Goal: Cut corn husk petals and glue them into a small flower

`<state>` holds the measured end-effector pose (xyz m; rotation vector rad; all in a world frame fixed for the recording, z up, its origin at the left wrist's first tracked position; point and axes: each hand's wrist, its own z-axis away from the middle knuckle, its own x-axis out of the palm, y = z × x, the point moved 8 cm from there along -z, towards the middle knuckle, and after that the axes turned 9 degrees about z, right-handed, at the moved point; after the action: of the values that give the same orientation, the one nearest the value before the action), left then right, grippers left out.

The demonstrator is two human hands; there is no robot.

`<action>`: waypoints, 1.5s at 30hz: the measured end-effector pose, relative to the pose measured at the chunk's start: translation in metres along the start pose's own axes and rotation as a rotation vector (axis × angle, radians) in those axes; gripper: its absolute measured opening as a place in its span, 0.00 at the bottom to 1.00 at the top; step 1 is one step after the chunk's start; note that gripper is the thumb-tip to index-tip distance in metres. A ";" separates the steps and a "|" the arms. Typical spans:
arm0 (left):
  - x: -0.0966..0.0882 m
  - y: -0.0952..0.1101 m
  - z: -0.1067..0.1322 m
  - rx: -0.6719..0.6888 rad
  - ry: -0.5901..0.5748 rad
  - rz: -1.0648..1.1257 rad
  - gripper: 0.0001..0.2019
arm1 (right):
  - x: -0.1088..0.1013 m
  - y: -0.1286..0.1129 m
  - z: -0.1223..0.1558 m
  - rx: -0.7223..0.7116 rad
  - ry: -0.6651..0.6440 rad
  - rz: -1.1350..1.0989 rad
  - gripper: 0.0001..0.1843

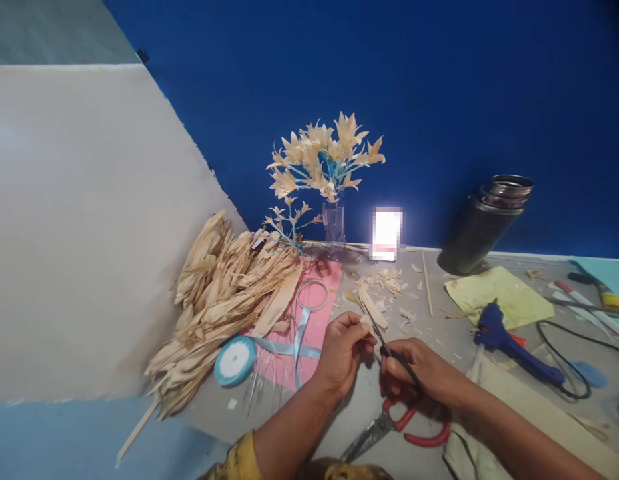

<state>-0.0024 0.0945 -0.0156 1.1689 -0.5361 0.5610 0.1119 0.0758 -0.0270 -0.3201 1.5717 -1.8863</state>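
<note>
My left hand (342, 350) is closed, pinching a strip of dried corn husk (372, 308) that sticks up and away from it. My right hand (422, 373) is closed round small black-handled scissors (397, 357), whose blades meet the husk piece at my left fingertips. Beneath my right hand on the grey table lie larger red-handled scissors (394, 427), untouched. Both hands work close together near the table's front middle.
A heap of dried husks (224, 300) lies at left beside a light-blue ribbon spool (234, 360) and pink paper (294, 333). A vase of husk flowers (329, 173) stands at the blue wall. A dark flask (482, 227), yellow paper (504, 297), a blue glue gun (514, 347) and cables sit at right.
</note>
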 end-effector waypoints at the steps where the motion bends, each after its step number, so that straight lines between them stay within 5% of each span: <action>1: 0.000 0.000 0.000 0.004 0.000 0.001 0.11 | 0.000 0.002 0.000 0.014 0.002 0.023 0.35; 13: 0.003 0.003 0.001 0.015 -0.016 0.002 0.11 | -0.003 0.010 0.000 0.088 0.024 0.042 0.29; 45: 0.005 0.011 0.002 0.009 -0.058 -0.138 0.06 | 0.005 0.010 0.002 0.074 -0.085 -0.077 0.32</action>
<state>-0.0065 0.0962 -0.0044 1.2234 -0.4982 0.4121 0.1125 0.0700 -0.0369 -0.4284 1.4484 -1.9581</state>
